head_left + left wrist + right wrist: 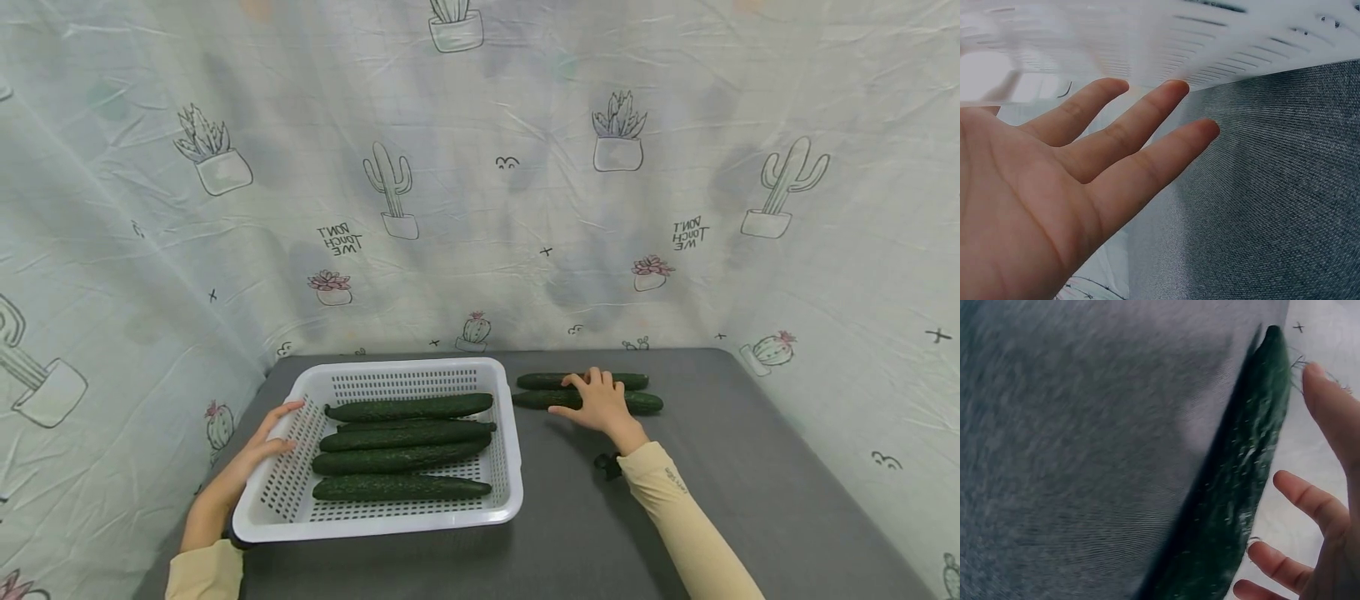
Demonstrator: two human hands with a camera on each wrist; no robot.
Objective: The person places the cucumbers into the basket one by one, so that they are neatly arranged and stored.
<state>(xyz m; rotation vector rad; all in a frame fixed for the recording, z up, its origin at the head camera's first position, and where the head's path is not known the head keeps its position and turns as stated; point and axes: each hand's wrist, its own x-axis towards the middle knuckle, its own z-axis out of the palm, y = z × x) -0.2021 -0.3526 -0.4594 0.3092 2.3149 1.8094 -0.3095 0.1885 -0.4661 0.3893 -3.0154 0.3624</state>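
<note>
A white slotted plastic basket (pixel 378 528) holds several long dark green cucumbers (pixel 401 488). My left hand (pixel 246 460) grips its left rim, thumb and forefinger over the edge. From the left wrist view, the other fingers (pixel 1125 181) extend straight beneath the rim, outside the wall. To the basket's right, two cucumbers lie side by side on the table. Over the nearer cucumber (pixel 643 403) my right hand (pixel 603 406) reaches with fingers spread. In the right wrist view, a gap shows between those fingers (pixel 1313 500) and the cucumber (pixel 1235 481). Behind it lies the farther cucumber (pixel 633 381).
The dark grey table (pixel 720 500) ends at a pale curtain (pixel 525 208) printed with cacti, which surrounds it at the back and sides. A small black object (pixel 607 465) shows beside the right wrist.
</note>
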